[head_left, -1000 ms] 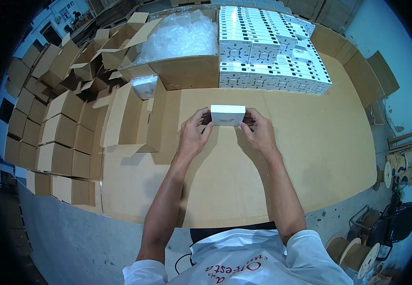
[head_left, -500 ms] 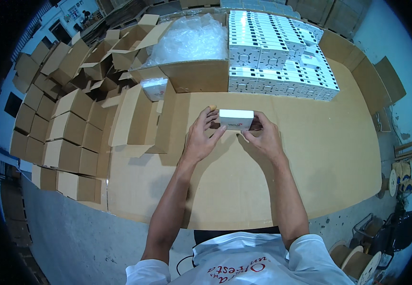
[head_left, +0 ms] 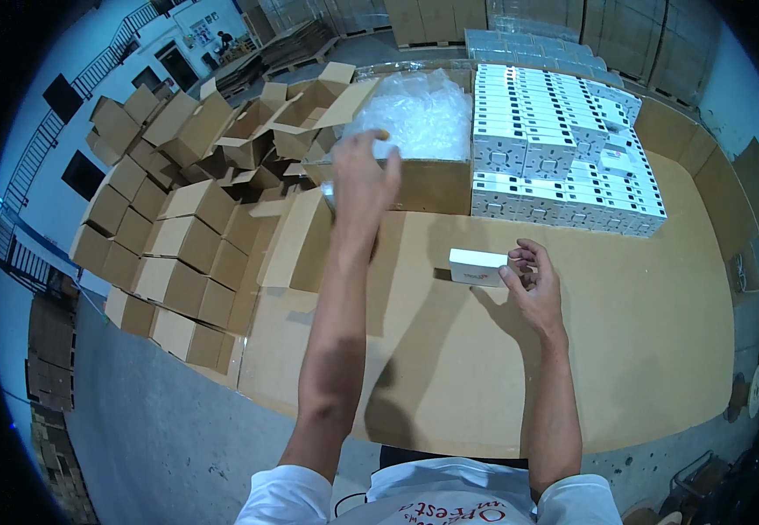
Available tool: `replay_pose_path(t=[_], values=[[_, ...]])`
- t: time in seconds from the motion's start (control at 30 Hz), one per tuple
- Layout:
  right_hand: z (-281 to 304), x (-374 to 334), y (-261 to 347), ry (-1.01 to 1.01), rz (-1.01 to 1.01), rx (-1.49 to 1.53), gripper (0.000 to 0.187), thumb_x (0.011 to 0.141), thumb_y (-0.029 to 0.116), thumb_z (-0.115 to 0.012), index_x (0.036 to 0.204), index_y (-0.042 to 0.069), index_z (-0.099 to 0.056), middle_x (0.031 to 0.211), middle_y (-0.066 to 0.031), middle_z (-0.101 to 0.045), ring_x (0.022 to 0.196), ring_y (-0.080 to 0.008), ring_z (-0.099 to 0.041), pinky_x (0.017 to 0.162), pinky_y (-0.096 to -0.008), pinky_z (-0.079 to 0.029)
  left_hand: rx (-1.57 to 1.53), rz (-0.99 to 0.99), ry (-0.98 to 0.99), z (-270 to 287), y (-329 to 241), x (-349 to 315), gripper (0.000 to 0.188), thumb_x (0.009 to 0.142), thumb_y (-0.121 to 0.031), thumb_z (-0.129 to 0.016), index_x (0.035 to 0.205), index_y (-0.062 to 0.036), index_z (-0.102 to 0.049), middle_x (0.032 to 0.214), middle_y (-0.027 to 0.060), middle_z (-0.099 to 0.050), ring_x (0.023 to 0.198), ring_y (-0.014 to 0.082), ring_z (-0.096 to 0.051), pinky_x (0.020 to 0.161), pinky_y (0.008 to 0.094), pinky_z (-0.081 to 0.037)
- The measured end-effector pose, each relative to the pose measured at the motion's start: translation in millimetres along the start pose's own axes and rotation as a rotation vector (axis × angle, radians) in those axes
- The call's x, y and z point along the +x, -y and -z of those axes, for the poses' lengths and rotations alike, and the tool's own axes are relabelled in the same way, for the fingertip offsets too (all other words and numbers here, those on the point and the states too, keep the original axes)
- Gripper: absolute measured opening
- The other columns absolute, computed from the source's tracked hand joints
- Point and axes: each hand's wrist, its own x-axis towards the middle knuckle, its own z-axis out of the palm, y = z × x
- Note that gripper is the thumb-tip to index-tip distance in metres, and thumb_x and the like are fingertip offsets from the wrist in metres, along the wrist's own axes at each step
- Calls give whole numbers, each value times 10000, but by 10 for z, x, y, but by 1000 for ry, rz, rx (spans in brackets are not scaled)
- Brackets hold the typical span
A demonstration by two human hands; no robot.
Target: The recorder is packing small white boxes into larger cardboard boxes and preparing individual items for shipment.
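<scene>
My right hand (head_left: 533,284) grips the right end of a small white box (head_left: 477,267) that rests on the cardboard-covered table (head_left: 502,376). My left hand (head_left: 364,179) is stretched forward with fingers apart, over the near left corner of a large open carton (head_left: 428,184) filled with clear plastic bags (head_left: 423,114). It holds nothing that I can see. A small clear packet (head_left: 329,190) shows just at the left of that hand.
Stacks of small white boxes (head_left: 563,153) stand at the back right of the table. Many open brown cartons (head_left: 178,219) crowd the left side and far left. A flat cardboard flap (head_left: 296,241) stands at the table's left. Grey floor lies below the near edge.
Both hands held the white box a moment ago. My left hand has let go and reached forward to the carton of bags; the box now rests on the table in my right hand.
</scene>
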Motion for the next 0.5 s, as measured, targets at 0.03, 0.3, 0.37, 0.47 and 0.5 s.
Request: replay_pose_path(t=[0.03, 0.3, 0.37, 0.47, 0.5], values=[[39, 3, 9, 1, 7, 6, 539, 860, 175, -773, 1325, 46, -532, 1129, -98, -614, 1024, -196, -570, 822, -348, -536, 87, 38, 31, -11, 96, 167, 299, 924, -255, -655, 1108, -24, -698, 1069, 199, -700, 1017, 378, -660, 947, 455, -488], [372, 63, 40, -30, 2, 38, 488, 880, 209, -766, 1294, 45, -566, 1080, -77, -633, 966, -166, -587, 768, -318, -522, 67, 358, 595, -300, 290, 809, 436, 950, -492, -524, 1161, -176, -737, 1166, 232, -691, 1146, 423, -628, 1033, 493, -460], [405, 87, 76, -35, -1, 42, 481, 881, 206, -764, 1290, 43, -569, 1072, -73, -635, 965, -163, -587, 763, -314, -519, 159, 400, 687, -339, 279, 884, 437, 954, -476, -537, 1129, -134, -746, 1164, 230, -692, 1136, 426, -632, 1012, 501, -475], [431, 86, 111, -28, 6, 56, 470, 885, 207, -759, 1282, 37, -573, 1058, -69, -640, 961, -159, -589, 755, -309, -515, 231, 419, 542, -368, 436, 827, 390, 945, -398, -580, 1078, -77, -756, 1107, 238, -706, 1080, 422, -658, 973, 499, -500], [462, 89, 98, -36, 15, 55, 467, 886, 211, -757, 1279, 33, -575, 1051, -68, -643, 957, -157, -591, 754, -308, -514, 226, 416, 547, -366, 406, 805, 390, 945, -398, -580, 1078, -77, -756, 1107, 238, -706, 1080, 422, -658, 973, 499, -500]])
